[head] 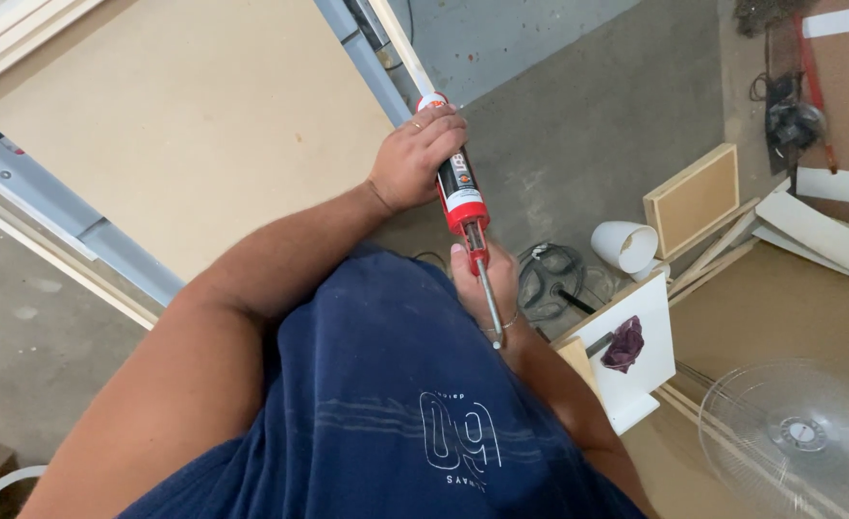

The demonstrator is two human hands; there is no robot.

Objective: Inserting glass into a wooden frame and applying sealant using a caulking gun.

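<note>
A red caulking gun with a black and white cartridge (460,183) points away from me toward the corner of a large tan board (194,115). My left hand (415,154) wraps around the front of the cartridge, a ring on one finger. My right hand (487,279) grips the gun's handle at the rear, just above my blue shirt, with the metal plunger rod (490,312) sticking back past it. The nozzle tip is hidden behind my left hand, near a thin pale wooden strip (400,43).
A grey metal frame (49,207) borders the board. On the concrete floor to the right lie a white cone-shaped shade (623,244), a small framed panel (694,197), a white board with a purple rag (624,344), coiled cable (551,279), wooden strips and a clear fan grille (799,437).
</note>
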